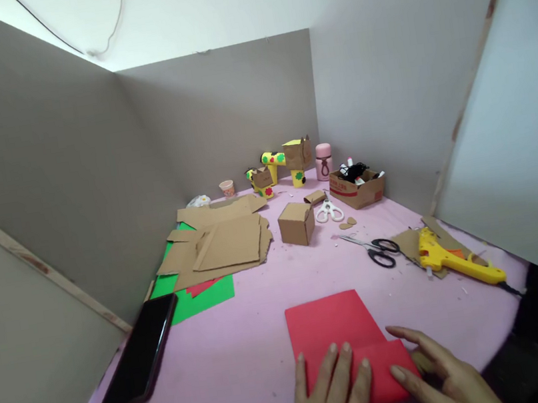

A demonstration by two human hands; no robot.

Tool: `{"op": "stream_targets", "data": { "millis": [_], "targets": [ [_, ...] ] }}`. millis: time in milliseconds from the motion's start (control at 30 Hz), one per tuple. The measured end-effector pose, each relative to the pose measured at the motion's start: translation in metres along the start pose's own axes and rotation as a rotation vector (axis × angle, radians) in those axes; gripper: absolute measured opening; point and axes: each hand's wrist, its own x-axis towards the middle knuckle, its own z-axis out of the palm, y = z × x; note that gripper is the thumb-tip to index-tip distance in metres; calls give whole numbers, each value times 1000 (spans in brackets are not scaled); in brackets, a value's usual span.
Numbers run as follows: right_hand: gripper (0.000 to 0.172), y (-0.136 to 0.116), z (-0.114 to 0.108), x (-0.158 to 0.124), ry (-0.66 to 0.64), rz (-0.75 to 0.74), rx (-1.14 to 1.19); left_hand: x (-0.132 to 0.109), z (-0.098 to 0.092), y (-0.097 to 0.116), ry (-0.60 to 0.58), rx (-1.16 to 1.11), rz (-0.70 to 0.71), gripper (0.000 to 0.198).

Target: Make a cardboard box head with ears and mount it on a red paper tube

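A sheet of red paper (325, 321) lies on the table in front of me, its near part folded over into a flap. My left hand (332, 391) rests on the flap with fingers spread and stretched out, pressing it down. At the right end of the fold is my right hand (441, 371), its thumb on top of the paper and its index finger extended past the flap's corner. The other right fingers curl at the paper's edge and are partly hidden. Beyond the paper stands a small cardboard box (295, 224).
A black phone (140, 355) lies at left, near cardboard sheets (229, 244) over green paper (208, 301). Black-handled scissors (375, 249), white scissors (328, 211) and a yellow glue gun (454, 258) lie right. Behind stand yellow spotted figures (273, 158), a pink bottle (324, 161) and a supply box (359, 193).
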Motion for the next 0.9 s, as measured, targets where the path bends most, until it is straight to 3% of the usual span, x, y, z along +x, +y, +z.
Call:
{"op": "stream_targets", "data": {
  "millis": [67,267,333,433,533,633,767,900],
  "targets": [
    [44,0,-1,2,-30,-50,-71,7,4,-8,-21,32,78,51],
    [49,5,-6,9,-68,-474,-352,1,15,-15,-61,-59,7,51],
    [42,3,-8,12,-110,-554,-399,3,13,-15,-110,-129,-37,51],
    [30,-4,-9,18,-147,-560,-389,17,-4,-16,-269,-272,-151,45],
    [25,-9,-6,26,-176,-475,-365,40,-30,-22,-443,-407,-271,34],
    [23,-10,-1,35,-205,-370,-342,59,-48,-32,-510,-507,-347,22],
    [24,-14,2,43,-96,-468,-363,70,-50,-45,-553,-569,-327,23],
    [29,-21,7,45,-159,-603,-427,72,-41,-52,-571,-550,-318,25]
  ]
}}
